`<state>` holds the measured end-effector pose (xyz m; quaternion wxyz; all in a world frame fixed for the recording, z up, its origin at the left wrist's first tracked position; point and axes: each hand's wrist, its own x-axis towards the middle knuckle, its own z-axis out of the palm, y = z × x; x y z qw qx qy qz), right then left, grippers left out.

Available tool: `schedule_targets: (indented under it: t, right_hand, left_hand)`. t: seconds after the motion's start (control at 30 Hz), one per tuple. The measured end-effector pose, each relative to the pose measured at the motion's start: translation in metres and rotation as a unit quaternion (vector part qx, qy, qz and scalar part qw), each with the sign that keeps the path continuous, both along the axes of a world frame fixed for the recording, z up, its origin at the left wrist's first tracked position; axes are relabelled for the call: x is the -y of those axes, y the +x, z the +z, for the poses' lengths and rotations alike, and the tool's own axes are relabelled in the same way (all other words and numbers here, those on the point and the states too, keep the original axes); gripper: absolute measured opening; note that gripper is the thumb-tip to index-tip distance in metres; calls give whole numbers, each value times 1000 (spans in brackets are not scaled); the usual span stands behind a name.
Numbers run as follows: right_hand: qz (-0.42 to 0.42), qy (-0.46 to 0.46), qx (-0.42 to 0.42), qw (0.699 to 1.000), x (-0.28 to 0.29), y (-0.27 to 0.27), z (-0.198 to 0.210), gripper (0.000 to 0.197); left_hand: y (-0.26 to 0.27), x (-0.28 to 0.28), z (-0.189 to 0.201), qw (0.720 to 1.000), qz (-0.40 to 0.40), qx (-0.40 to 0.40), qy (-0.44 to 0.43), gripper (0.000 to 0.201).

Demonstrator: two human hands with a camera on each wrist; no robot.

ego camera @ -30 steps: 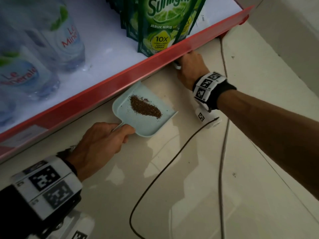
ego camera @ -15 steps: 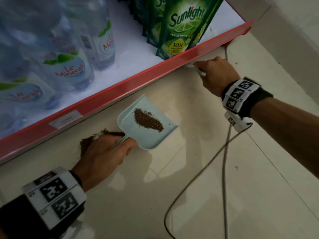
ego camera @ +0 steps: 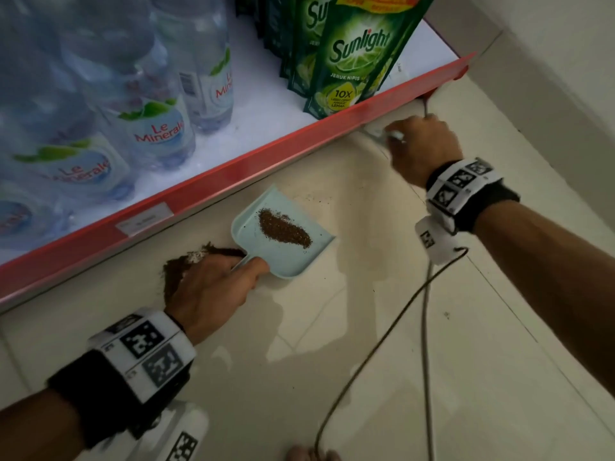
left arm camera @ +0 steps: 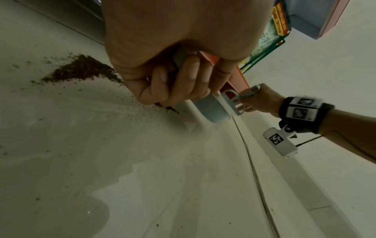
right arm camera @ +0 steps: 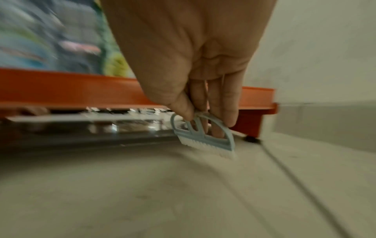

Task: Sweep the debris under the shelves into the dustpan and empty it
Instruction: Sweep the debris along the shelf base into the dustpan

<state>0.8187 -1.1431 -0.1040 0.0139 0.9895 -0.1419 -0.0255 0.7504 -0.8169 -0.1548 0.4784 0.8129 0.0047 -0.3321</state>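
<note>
A pale blue dustpan (ego camera: pixel 293 257) lies flat on the tiled floor by the red shelf edge (ego camera: pixel 233 168), with a brown streak of debris (ego camera: pixel 283 229) in it. My left hand (ego camera: pixel 213 287) grips its handle (left arm camera: pixel 207 107). A second brown debris pile (ego camera: pixel 179 264) lies on the floor beside that hand (left arm camera: pixel 173 83), seen as a heap (left arm camera: pixel 81 70) in the left wrist view. My right hand (ego camera: pixel 422 148) pinches a small pale blue brush (right arm camera: pixel 203 136) with white bristles on the floor near the shelf's end (right arm camera: pixel 250 119).
Water bottles (ego camera: pixel 139 104) and green soap pouches (ego camera: pixel 352 58) stand on the white shelf. A dark cable (ego camera: pixel 376 357) loops over the floor from my right wrist. A wall (ego camera: pixel 549 61) closes the right side. A toe (ego camera: pixel 309 454) shows at the bottom edge.
My right hand with the brush has drawn out from under the shelf and moved right towards its end. The view has pulled back, revealing the floor pile beside my left hand.
</note>
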Motion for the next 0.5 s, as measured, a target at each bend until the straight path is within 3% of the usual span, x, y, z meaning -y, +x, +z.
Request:
schedule_targets:
  t: [0.07, 0.13, 0.2, 0.37, 0.5]
  right_hand:
    - [-80, -37, -30, 996, 23, -2, -5, 25]
    - [-103, -6, -42, 994, 21, -12, -12, 25]
    - [-75, 36, -32, 996, -1, -27, -17, 28]
    - [106, 121, -59, 985, -76, -62, -12, 23]
    - [44, 110, 34, 992, -48, -40, 1, 24]
  left_hand:
    - [-4, 0, -1, 1000, -8, 10, -3, 38]
    - [-6, -1, 0, 1000, -9, 12, -5, 37]
    - [-8, -3, 1, 1000, -7, 10, 0, 37]
    - [-13, -12, 3, 1000, 5, -3, 8, 37]
    - [-24, -22, 4, 1000, 17, 1, 2, 39]
